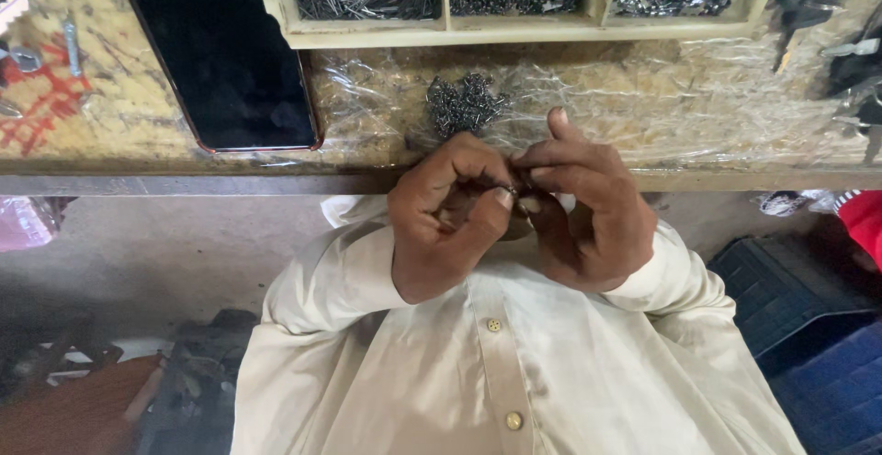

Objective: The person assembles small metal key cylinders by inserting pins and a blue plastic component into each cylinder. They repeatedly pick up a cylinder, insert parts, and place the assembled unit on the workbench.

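The risk I see here is a dropped part: the small dark metal piece (pixel 516 188) is pinched only at the fingertips, over the lap and off the edge of the bench (pixel 184 165), so a slip of either thumb would likely send it down into the folds of the cream buttoned shirt (pixel 496 363) or to the floor. Both grips are closed tight around that piece, which sits at the centre of the view where the hands meet; it is mostly hidden and too small to tell its shape. The left hand (pixel 446 216) curls in from 8 o'clock, thumb pressed against the part, while the right hand (pixel 588 211) closes from 4 o'clock with its forefinger raised toward 12. Just beyond the knuckles, at 12 o'clock, a small heap of dark metal links (pixel 464 103) lies on crinkled clear plastic sheet (pixel 661 96) covering the bench. Farther out at 12 stands a pale wooden tray with compartments (pixel 441 30) full of small metal parts. At 10 o'clock a black slab with a red rim (pixel 220 51) lies flat.
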The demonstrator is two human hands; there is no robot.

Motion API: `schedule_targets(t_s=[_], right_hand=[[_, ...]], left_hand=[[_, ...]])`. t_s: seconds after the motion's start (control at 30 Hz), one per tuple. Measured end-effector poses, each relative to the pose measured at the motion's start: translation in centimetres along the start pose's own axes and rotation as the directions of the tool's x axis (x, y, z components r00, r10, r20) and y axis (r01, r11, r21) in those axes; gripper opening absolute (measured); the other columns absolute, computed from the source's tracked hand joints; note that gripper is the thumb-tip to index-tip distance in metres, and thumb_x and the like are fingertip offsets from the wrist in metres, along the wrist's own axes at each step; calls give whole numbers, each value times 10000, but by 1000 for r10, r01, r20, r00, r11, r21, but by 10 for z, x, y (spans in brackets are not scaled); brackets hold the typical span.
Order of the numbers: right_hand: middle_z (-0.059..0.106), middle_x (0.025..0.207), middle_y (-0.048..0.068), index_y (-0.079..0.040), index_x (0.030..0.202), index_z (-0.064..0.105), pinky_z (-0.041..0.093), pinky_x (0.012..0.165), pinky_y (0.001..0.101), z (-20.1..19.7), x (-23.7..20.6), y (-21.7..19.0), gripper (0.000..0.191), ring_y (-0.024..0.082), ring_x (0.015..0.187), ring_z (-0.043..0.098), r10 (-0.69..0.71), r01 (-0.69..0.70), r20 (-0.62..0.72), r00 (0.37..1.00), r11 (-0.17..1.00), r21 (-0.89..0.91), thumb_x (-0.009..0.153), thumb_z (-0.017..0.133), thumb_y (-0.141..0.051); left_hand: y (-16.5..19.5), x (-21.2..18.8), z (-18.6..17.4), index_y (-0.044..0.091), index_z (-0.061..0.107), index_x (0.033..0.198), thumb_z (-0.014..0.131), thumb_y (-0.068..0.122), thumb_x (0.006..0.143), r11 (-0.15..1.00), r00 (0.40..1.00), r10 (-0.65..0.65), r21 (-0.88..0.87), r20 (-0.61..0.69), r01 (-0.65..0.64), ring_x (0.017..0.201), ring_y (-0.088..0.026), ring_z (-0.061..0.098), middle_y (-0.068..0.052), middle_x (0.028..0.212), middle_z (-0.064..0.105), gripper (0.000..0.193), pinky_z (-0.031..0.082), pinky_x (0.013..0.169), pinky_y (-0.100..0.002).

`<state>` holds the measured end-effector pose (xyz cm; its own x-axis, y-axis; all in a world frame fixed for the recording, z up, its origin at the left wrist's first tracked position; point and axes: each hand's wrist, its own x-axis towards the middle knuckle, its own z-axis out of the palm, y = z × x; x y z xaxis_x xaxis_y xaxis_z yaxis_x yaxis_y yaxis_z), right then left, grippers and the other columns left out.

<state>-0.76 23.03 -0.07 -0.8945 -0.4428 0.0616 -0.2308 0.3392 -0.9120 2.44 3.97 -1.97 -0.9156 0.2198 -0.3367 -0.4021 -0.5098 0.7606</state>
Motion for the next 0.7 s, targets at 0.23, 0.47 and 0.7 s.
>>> schedule_targets(t_s=[0.23, 0.47, 0.7], right_hand=[[649, 1157, 298, 121, 1123, 592, 381, 1192, 569, -21, 6, 13, 271, 418, 1152, 678, -302, 343, 213, 929, 919, -196, 876, 694, 167], [668, 1083, 320, 158, 1061, 662, 431, 1140, 578, -27, 21, 9, 196, 399, 1079, 704, -416, 483, 296, 860, 851, -207, 875, 712, 123], [592, 1146, 275, 82, 1125, 517, 351, 1202, 546, -19, 9, 19, 357, 414, 1147, 647, -282, 299, 177, 943, 951, -77, 834, 710, 160]], left_hand=[[6, 7, -12, -2, 585, 1111, 558, -57, 1052, 999, 991, -9, 52, 133, 3, 937, -36, 569, -24, 1065, 577, 85, 506, 862, -190], [9, 11, -13, -4, 587, 1088, 568, -53, 1048, 999, 988, -26, 24, 150, 22, 940, -38, 580, -31, 1070, 594, 66, 513, 858, -194], [10, 13, -16, -6, 602, 1101, 611, -37, 1037, 991, 985, -70, 120, 158, 51, 883, -31, 594, -34, 1021, 612, 71, 519, 797, -186]])
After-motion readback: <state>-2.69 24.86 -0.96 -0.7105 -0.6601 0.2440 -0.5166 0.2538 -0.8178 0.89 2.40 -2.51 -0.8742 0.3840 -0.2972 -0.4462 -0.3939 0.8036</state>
